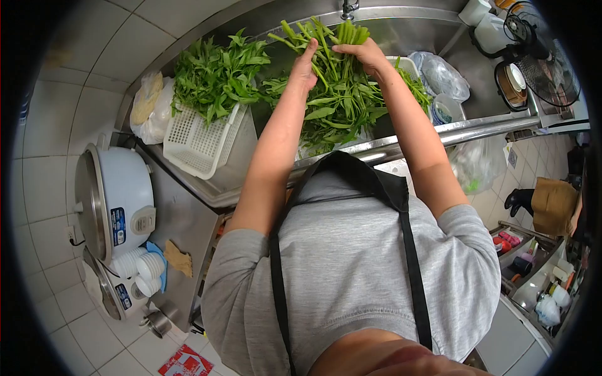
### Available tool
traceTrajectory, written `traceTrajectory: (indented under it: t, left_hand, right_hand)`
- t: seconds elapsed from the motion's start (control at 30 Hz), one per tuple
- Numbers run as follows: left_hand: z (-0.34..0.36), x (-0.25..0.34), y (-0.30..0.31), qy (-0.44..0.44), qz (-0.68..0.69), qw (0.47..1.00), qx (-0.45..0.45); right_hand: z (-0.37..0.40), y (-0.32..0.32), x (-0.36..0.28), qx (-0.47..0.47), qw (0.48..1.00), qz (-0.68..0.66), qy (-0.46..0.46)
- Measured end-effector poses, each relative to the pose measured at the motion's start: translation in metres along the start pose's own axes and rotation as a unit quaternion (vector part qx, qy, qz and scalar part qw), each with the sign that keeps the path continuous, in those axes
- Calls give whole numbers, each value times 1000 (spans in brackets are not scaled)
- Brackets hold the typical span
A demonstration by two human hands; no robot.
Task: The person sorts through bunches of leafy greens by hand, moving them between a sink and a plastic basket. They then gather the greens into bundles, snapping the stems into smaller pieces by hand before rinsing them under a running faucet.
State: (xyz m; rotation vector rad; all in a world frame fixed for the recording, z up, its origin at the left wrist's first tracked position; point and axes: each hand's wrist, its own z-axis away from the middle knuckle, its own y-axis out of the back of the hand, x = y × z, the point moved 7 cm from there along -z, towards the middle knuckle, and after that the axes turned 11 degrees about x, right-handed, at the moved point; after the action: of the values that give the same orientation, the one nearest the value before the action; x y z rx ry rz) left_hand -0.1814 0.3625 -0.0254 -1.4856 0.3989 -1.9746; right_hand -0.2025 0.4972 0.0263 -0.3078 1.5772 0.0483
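Over the metal sink, my right hand [367,56] is closed round a bunch of water spinach [342,81], its thick cut stem ends pointing to the back. To its left, my left hand [305,69] is wrapped round some of the loose stalks, thumb up; its fingers are largely hidden. Long leaves hang below and between both hands. A white perforated basket [194,141] stands at the left, with a heap of leafy greens [219,75] on its far part. Another white basket [407,64] is partly covered by greens behind my right forearm.
The tap [348,9] is at the back of the sink [401,28]. Plastic bags [444,76] and a clear container [446,109] lie at right, near a black fan [542,62]. A rice cooker [119,200] and stacked white bowls [141,266] stand at left.
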Motion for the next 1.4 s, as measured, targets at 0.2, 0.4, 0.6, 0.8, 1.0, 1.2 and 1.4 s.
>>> traceTrajectory:
  t: [0.2,0.4,0.6,0.8,1.0,1.2,1.4]
  left_hand:
    - [-2,6,9,-32,-10,995,94]
    - [15,17,-4,-196,-118,962,149]
    - [-2,22,32,-124,116,967,189]
    - [-13,30,50,-114,119,968,187]
    - [-3,0,-26,-209,-240,947,-29]
    - [-10,10,-18,-180,-322,929,8]
    - [-15,59,32,-251,-497,826,90]
  right_hand:
    - [-2,3,11,-7,992,-118,-52]
    - [-5,-9,14,80,993,-10,90]
    - [-4,43,20,187,963,-192,11]
    - [-5,89,25,171,928,-330,-2]
    - [-5,54,13,132,953,-273,-13]
    - [-1,62,2,105,958,-267,4]
    - [-2,168,3,204,933,-290,66]
